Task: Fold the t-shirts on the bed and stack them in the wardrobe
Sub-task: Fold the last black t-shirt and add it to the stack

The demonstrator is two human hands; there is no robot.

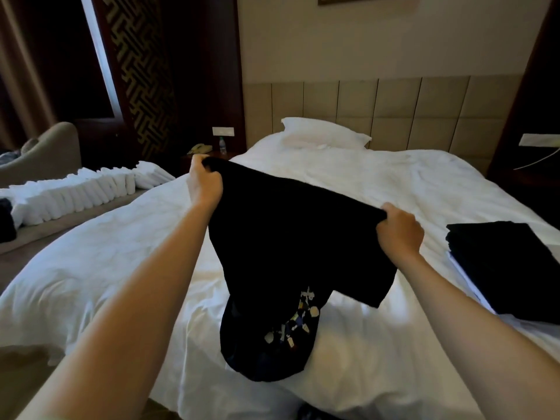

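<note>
A black t-shirt (pixel 288 237) with a coloured print near its lower end hangs above the white bed (pixel 409 189), its bottom part bunched on the sheet. My left hand (pixel 204 181) grips one upper corner of it and my right hand (pixel 400 230) grips the other, stretching the edge between them. A stack of folded black t-shirts (pixel 509 265), with a white layer at its base, lies on the bed at the right.
A white pillow (pixel 321 136) lies by the padded headboard. A row of folded white towels (pixel 81 189) sits on a bench to the left, beside an armchair (pixel 45 153). A phone and a water bottle (pixel 222 145) stand on the nightstand.
</note>
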